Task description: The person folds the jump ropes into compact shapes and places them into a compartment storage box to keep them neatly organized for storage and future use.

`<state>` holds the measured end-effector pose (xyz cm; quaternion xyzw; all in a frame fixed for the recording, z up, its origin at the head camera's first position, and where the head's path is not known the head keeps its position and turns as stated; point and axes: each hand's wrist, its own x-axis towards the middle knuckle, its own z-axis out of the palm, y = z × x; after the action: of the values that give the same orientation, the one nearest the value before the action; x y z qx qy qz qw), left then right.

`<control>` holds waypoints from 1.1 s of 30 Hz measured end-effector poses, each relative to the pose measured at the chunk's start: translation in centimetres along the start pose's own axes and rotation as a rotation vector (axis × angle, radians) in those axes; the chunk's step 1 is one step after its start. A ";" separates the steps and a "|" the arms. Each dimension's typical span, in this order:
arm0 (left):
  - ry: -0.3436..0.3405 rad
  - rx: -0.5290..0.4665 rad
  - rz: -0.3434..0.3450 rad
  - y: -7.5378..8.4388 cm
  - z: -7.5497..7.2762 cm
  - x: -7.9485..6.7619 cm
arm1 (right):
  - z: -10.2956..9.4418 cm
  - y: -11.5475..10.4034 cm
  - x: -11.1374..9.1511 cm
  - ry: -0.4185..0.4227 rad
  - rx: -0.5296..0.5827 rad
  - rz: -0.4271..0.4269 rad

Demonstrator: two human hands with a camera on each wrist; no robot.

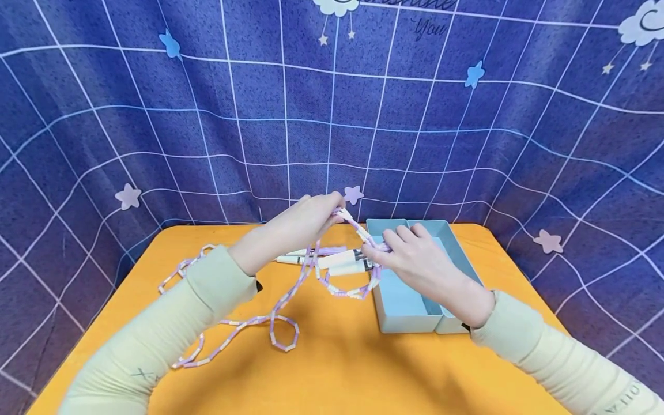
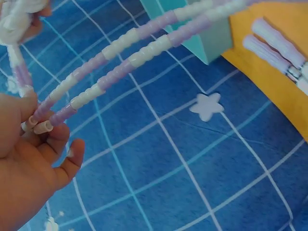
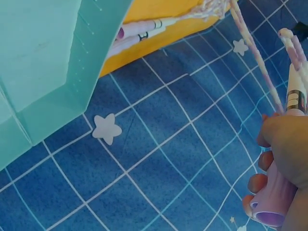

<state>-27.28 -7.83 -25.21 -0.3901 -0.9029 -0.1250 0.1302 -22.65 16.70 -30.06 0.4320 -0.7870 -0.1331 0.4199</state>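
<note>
A jump rope of purple and white beads [image 1: 362, 233] stretches between my two hands above the table. With thumb and fingers, my left hand [image 1: 308, 219] pinches the beaded cord, and two strands [image 2: 120, 43] run side by side from that grip in the left wrist view. My right hand [image 1: 422, 262] has its fingers wrapped round a purple jump rope handle [image 3: 272, 209]; its hollow end points down in the right wrist view. Below the hands hangs a beaded loop. More beaded cord [image 1: 284, 347] trails onto the table at the left.
A light blue box [image 1: 410, 324] with two compartments stands under and beside my right hand. White and purple handles [image 1: 332, 251] lie on the orange tabletop [image 1: 332, 374] left of it. Behind the table hangs a blue gridded curtain [image 1: 311, 138] with stars.
</note>
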 end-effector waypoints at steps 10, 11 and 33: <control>0.083 0.089 0.018 -1.7 1.8 -1.3 | -0.7 1.0 0.0 -0.023 -0.001 0.024; 0.102 0.125 0.027 -1.7 2.1 -1.5 | -0.7 1.1 0.0 -0.021 0.005 0.027; 0.174 0.306 -0.048 -2.1 9.1 -6.2 | -0.9 3.0 0.4 0.108 -0.006 0.255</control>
<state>-25.98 -10.40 -36.04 -0.3320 -0.9056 -0.0224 0.2629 -23.77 18.33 -27.62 0.3340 -0.8112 -0.0576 0.4766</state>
